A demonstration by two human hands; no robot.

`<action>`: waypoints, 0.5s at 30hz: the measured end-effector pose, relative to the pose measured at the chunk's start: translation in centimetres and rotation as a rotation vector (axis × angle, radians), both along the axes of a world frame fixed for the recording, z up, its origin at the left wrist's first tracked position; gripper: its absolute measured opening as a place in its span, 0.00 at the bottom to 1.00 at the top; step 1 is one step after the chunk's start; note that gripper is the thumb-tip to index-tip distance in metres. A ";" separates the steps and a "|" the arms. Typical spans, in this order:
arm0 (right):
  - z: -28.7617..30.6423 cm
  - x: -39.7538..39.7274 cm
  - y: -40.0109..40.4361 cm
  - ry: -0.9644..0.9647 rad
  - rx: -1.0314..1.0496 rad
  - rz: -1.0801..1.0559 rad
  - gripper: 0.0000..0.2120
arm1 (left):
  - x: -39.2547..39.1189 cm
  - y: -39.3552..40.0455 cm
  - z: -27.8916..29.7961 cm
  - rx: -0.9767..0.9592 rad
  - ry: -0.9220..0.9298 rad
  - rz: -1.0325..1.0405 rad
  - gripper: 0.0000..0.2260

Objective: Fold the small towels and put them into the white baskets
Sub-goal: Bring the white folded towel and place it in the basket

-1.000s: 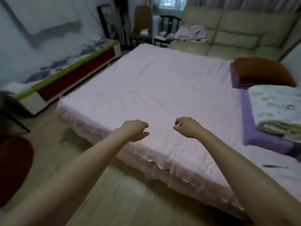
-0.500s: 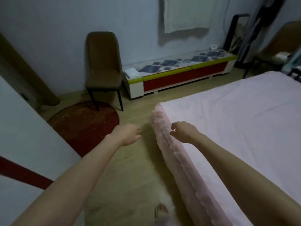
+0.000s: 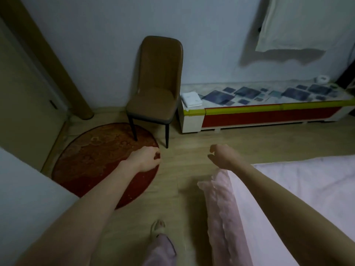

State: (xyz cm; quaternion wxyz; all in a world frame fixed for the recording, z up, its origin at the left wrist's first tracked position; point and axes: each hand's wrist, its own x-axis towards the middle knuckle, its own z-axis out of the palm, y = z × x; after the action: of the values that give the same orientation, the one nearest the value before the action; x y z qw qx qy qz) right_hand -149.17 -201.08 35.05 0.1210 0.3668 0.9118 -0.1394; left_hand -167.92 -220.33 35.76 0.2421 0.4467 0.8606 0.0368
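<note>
Head view shows neither a small towel I can be sure of nor any white basket; the one candidate is a folded white cloth (image 3: 191,99) lying on the left end of the low cabinet (image 3: 269,117), and I cannot tell whether it is a towel. No writing or label can be read anywhere.

My left hand (image 3: 145,158) is held out over the edge of the round red rug (image 3: 96,162), its fingers (image 3: 156,153) loosely curled and holding nothing. My right hand (image 3: 223,157) is held out over the wooden floor (image 3: 184,181), just past the corner of the bed (image 3: 307,189), fingers slack and bent, also holding nothing. The two hands are apart, touching no object.

The bed carries a pink sheet with a frilled pink skirt (image 3: 222,208) down its near side. Below, one foot in a pale slipper (image 3: 158,227) and a pale pink trouser leg (image 3: 161,250) stand on the floor between rug and bed.

One brown chair (image 3: 157,89) stands against the wall, one front leg on the rug, the other on the floor. Just right of it the cabinet has a red front, a yellow-green strip, and many dark rectangular patches on its top. One pale cloth (image 3: 307,24) hangs on the wall above.
</note>
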 end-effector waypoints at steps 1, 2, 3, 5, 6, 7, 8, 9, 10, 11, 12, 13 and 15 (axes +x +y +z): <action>-0.1 -1.8 1.9 -0.002 -0.007 -0.022 0.15 | -2.3 2.2 -0.2 0.001 -0.019 -0.003 0.18; -0.2 -3.6 3.9 -0.011 -0.019 -0.048 0.15 | -4.5 4.5 -0.4 -0.007 -0.038 -0.005 0.18; -0.3 -5.2 5.8 -0.026 -0.031 -0.065 0.15 | -6.5 6.8 -0.5 -0.023 -0.057 -0.008 0.18; -0.6 -8.1 9.8 -0.036 -0.048 -0.123 0.15 | -10.3 11.5 -0.7 -0.059 -0.087 -0.034 0.18; -0.9 -9.3 11.8 -0.027 -0.058 -0.160 0.15 | -12.0 14.0 -0.8 -0.063 -0.099 -0.047 0.18; -1.2 -10.5 13.8 -0.021 -0.071 -0.189 0.15 | -13.6 16.6 -0.9 -0.061 -0.111 -0.058 0.17; -1.6 -11.5 15.7 -0.026 -0.083 -0.208 0.15 | -15.0 19.1 -0.9 -0.060 -0.125 -0.068 0.17; -2.1 -12.6 17.7 -0.031 -0.096 -0.222 0.16 | -16.3 21.6 -1.2 -0.058 -0.146 -0.073 0.18; -2.7 -13.6 19.8 -0.033 -0.108 -0.238 0.16 | -17.6 24.1 -1.6 -0.051 -0.176 -0.071 0.19; -3.5 -14.8 22.0 -0.033 -0.119 -0.251 0.16 | -18.8 26.8 -2.2 -0.043 -0.209 -0.064 0.19; -4.2 -16.1 24.3 -0.037 -0.128 -0.259 0.16 | -20.1 29.4 -2.8 -0.037 -0.236 -0.059 0.20; -5.1 -17.3 26.7 -0.043 -0.132 -0.261 0.16 | -21.4 32.1 -3.5 -0.030 -0.253 -0.051 0.20; -6.6 -19.9 31.6 -0.049 -0.140 -0.256 0.16 | -24.0 37.1 -5.0 -0.012 -0.275 -0.028 0.18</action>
State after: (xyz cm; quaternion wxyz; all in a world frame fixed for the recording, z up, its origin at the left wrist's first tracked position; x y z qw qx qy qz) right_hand -169.06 -169.52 28.43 0.1497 0.4741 0.8423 -0.2082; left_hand -191.88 -183.22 30.73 0.3610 0.4479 0.8131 0.0893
